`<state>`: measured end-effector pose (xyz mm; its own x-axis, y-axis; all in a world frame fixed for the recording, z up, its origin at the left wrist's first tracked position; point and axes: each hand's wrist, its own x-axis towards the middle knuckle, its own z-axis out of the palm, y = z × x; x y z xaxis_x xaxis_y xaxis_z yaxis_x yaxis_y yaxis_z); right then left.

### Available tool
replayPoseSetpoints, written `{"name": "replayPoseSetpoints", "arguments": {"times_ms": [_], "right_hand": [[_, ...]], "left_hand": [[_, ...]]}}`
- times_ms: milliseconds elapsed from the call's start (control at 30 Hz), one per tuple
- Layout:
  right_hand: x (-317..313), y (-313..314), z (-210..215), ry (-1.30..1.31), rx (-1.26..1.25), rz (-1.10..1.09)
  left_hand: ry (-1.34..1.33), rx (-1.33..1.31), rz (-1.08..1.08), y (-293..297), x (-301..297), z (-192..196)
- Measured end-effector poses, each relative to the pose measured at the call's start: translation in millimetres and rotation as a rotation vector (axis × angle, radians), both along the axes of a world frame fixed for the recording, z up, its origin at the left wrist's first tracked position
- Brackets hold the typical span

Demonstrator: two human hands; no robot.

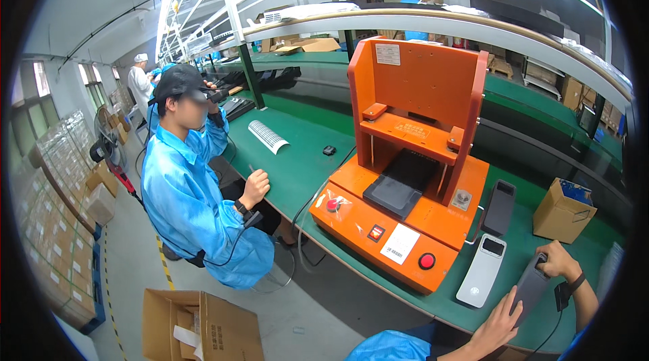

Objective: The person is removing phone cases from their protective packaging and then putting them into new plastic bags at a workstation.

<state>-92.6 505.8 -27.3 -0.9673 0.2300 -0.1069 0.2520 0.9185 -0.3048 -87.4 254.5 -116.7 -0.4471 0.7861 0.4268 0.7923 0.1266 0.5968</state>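
Observation:
At the lower right I hold a long dark grey device housing [532, 288] tilted between both hands. My right hand [560, 259] is closed around its upper end. My left hand [497, 326] lies along its lower left side, the fingers against the edge and the thumb hidden. Just left of it a silver-white device housing [480, 272] with a dark window at its top lies on the green table. Behind that lies another dark grey housing [499, 208] of similar shape.
A large orange press machine [399, 226] with red buttons stands left of the housings, a black block [399, 188] on its bed. An open cardboard box [564, 212] stands behind my right hand. A seated co-worker in blue [196, 192] is at the left; a carton [203, 327] sits on the floor.

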Motion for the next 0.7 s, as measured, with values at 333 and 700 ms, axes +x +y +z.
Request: {"name": "replayPoseSetpoints", "arguments": {"times_ms": [333,700], "right_hand": [[29.0,-12.6,6.5,0.222,0.106,0.0],[55.2,-62.3,43.6,0.367,0.353,0.064]], "left_hand": [[0.089,0.215,-0.024,8.9,2.5,-20.8],[-0.334,0.2,-0.211,-5.1,-11.4,26.4]]}}
